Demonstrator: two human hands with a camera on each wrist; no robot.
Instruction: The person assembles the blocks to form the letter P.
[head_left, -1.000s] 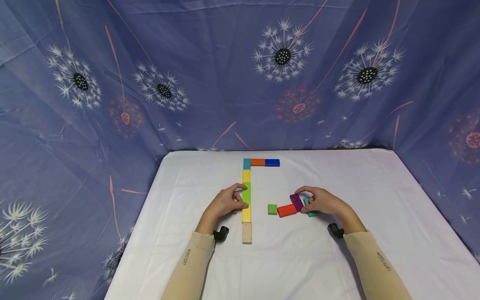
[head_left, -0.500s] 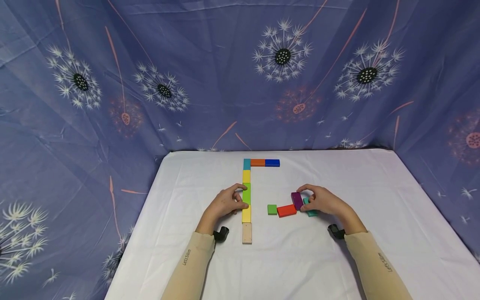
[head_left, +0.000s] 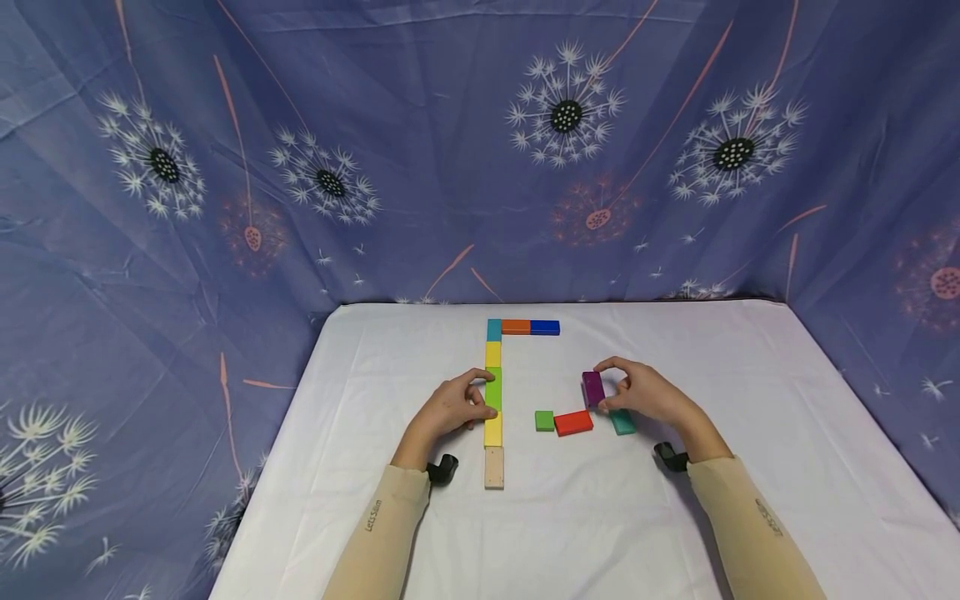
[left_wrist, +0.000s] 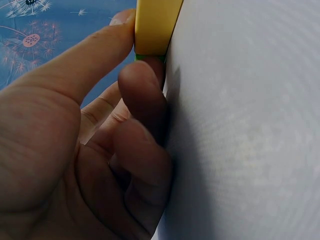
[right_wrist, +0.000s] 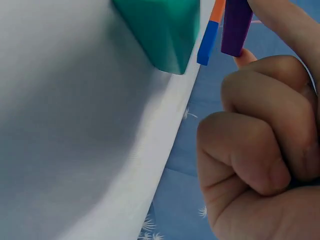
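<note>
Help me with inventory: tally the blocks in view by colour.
Yellow: 2
Green: 2
Light blue: 1
Orange: 1
Dark blue: 1
Wood: 1
Red: 1
Purple: 1
Teal: 1
Total: 11

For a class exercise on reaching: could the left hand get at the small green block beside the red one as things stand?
Probably yes: the left hand touches the row of blocks in between, but that looks low enough to reach over, then only white cloth before the small green block.

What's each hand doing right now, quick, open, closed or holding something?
Left hand: open, touching the block column.
Right hand: closed, holding the purple block.
</note>
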